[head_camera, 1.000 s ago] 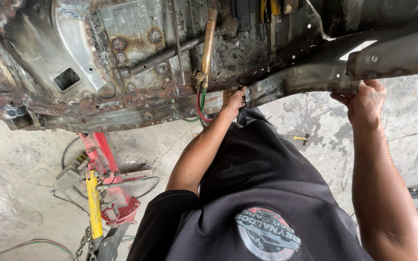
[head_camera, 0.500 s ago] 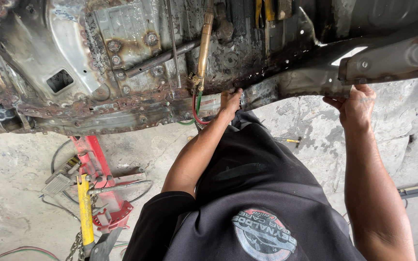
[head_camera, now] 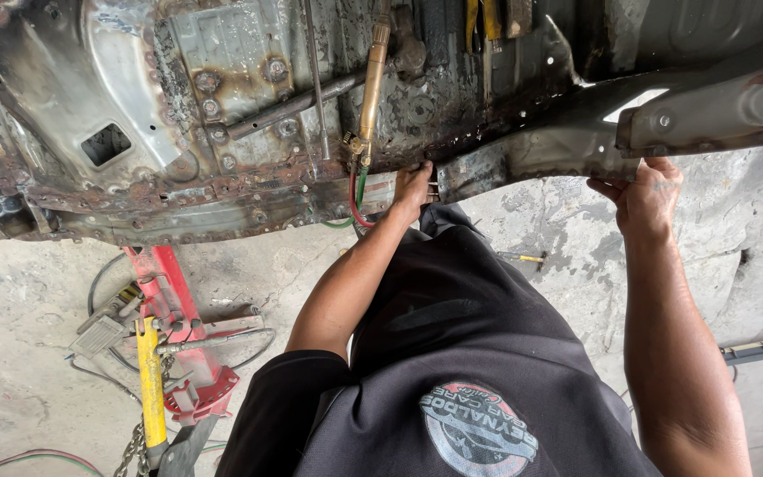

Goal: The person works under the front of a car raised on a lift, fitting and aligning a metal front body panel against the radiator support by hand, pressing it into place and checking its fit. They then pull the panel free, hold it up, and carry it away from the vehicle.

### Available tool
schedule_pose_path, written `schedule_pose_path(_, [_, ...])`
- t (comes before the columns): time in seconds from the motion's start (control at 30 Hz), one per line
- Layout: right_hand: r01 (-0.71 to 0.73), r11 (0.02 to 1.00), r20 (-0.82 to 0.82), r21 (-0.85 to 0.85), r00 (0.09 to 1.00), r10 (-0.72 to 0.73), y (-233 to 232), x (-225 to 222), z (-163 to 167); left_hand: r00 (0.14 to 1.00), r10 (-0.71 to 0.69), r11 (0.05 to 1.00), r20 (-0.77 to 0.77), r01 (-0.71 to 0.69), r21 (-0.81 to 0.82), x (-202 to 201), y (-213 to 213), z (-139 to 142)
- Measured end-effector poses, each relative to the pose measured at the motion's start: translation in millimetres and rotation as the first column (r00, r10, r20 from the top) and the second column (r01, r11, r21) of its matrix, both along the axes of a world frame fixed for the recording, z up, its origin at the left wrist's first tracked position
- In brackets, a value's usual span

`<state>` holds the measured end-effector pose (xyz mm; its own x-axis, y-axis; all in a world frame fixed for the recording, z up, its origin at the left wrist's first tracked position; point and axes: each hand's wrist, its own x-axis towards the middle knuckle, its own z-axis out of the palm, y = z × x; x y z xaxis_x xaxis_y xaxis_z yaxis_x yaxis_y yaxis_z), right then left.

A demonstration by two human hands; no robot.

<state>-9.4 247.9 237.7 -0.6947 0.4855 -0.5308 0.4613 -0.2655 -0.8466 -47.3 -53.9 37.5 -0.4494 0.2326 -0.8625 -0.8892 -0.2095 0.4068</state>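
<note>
Since a second ago, little changed: left hand (head_camera: 413, 187) still pinching rusty panel (head_camera: 249, 190) edge beside torch (head_camera: 371, 84); right hand (head_camera: 646, 196) still curled under frame rail (head_camera: 708, 110), steadying continues.

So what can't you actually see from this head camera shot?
- Left hand: fingertips tucked under the rusty panel edge, so any grip is hidden.
- Right hand: fingers hidden behind the dark beam.
- Torch: tip cut off by the top edge.
- Red tool on the floor: lower end cut off by the bottom edge.
</note>
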Motion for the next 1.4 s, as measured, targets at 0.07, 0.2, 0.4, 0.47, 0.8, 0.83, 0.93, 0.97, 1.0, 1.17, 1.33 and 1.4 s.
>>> schedule_pose_path(0.07, [0.003, 1.000, 0.004, 0.004, 1.000, -0.003, 0, 1, 0, 0.999, -0.003, 1.000, 0.046, 0.002, 0.012, 1, -6, -2])
schedule_pose_path(0.2, [0.006, 1.000, 0.020, 0.016, 1.000, -0.006, 0, 0, 0, 0.999, 0.037, 0.996, 0.032, -0.040, 0.080, 8, -15, -6])
schedule_pose_path(0.4, [-0.013, 1.000, 0.023, 0.013, 1.000, 0.012, -2, 0, 1, 0.997, 0.048, 0.990, -0.061, -0.040, 0.133, 14, -6, -4])
schedule_pose_path(0.47, [-0.016, 1.000, 0.006, 0.008, 1.000, 0.016, -2, 0, 1, 0.994, -0.004, 0.996, -0.108, 0.014, 0.087, 15, -3, -2])
schedule_pose_path(0.8, [-0.020, 1.000, 0.006, 0.002, 1.000, 0.020, 2, 2, 0, 0.986, 0.133, 0.986, 0.106, -0.142, 0.091, 11, -14, 6])
schedule_pose_path(0.83, [-0.024, 1.000, 0.009, 0.020, 1.000, 0.024, 1, 3, 0, 0.983, 0.127, 0.988, 0.129, -0.138, 0.077, 9, -15, 6])
schedule_pose_path(0.93, [-0.022, 0.999, 0.015, 0.042, 1.000, 0.022, 0, 2, -2, 0.982, 0.084, 0.995, 0.167, -0.092, 0.042, 1, -13, 5])
schedule_pose_path(0.97, [-0.009, 1.000, 0.017, 0.030, 1.000, 0.008, 0, 2, -2, 0.982, 0.063, 0.997, 0.175, -0.070, 0.035, 0, -8, 5])
schedule_pose_path(1.0, [0.006, 1.000, 0.017, 0.019, 1.000, -0.006, 0, 2, -2, 0.984, 0.080, 0.995, 0.157, -0.088, 0.048, -2, -4, 5])
schedule_pose_path(1.17, [-0.015, 1.000, 0.018, 0.026, 1.000, 0.015, 0, 1, -1, 0.926, 0.309, 0.951, 0.215, -0.304, -0.059, -1, 6, 3])
schedule_pose_path(1.33, [0.007, 0.999, 0.043, 0.040, 0.999, -0.009, -2, 1, 0, 0.964, 0.217, 0.975, 0.154, -0.207, -0.076, -3, 6, 2])
schedule_pose_path(1.4, [0.005, 0.999, 0.041, 0.050, 0.999, -0.007, -3, 0, 1, 0.965, 0.221, 0.975, 0.143, -0.213, -0.068, -4, 5, 3])
